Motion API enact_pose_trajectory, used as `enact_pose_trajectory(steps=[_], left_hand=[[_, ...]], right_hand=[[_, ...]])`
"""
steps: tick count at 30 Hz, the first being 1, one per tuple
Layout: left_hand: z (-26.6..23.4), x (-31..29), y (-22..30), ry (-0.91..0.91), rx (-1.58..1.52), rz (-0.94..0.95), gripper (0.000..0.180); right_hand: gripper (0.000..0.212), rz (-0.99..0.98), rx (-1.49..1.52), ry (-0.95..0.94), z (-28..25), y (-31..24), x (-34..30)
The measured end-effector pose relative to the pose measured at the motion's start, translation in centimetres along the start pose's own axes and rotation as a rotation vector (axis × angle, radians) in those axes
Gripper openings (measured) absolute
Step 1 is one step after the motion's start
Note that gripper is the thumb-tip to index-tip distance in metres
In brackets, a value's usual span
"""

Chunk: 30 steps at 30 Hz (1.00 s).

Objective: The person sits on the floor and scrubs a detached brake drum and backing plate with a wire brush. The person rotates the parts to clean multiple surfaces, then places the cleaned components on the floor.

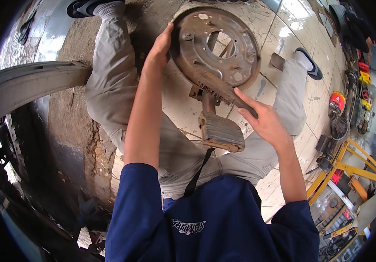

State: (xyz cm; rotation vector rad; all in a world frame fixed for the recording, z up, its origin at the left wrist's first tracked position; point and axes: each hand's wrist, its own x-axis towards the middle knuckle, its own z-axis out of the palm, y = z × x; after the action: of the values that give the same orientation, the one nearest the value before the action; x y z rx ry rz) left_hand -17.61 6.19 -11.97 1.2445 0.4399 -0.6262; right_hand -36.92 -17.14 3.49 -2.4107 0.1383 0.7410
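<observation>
A round, rusty brake backing plate (196, 50) with a large centre hole and several smaller holes stands in front of me, between my legs. My left hand (158, 47) grips its left rim, the fingers partly hidden behind the edge. In my right hand (267, 121) is a wire brush (223, 87), held by its handle with thumb and forefinger along it. Its bristles lie at the plate's lower edge; whether they touch the metal I cannot tell. Just below the brush, a rusty pipe (209, 104) leads down to a ribbed metal block (223, 132) near my lap.
A metal beam (35, 83) juts in from the left, close to my leg. On the tiled floor to the right are a red can (337, 100), a yellow metal frame (362, 174) and assorted tools and parts. A small flat piece (277, 62) lies near my right foot.
</observation>
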Motion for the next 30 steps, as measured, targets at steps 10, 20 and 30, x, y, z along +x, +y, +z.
enact_pose_trajectory(steps=[10,20,30], left_hand=[[-3.1,4.8,-2.7,-0.082,-0.178,-0.050,0.082],[-1.0,1.3,-1.0,0.019,-0.257,-0.026,0.069],[-0.4,1.1,-2.4,0.136,-0.328,0.045,0.059]], right_hand=[[0.055,-0.144,-0.143,-0.019,0.4,-0.8,2.7],[0.053,-0.117,-0.049,0.047,1.7,-2.9,4.0],[0.053,-0.086,-0.184,-0.052,-2.6,0.6,0.0]])
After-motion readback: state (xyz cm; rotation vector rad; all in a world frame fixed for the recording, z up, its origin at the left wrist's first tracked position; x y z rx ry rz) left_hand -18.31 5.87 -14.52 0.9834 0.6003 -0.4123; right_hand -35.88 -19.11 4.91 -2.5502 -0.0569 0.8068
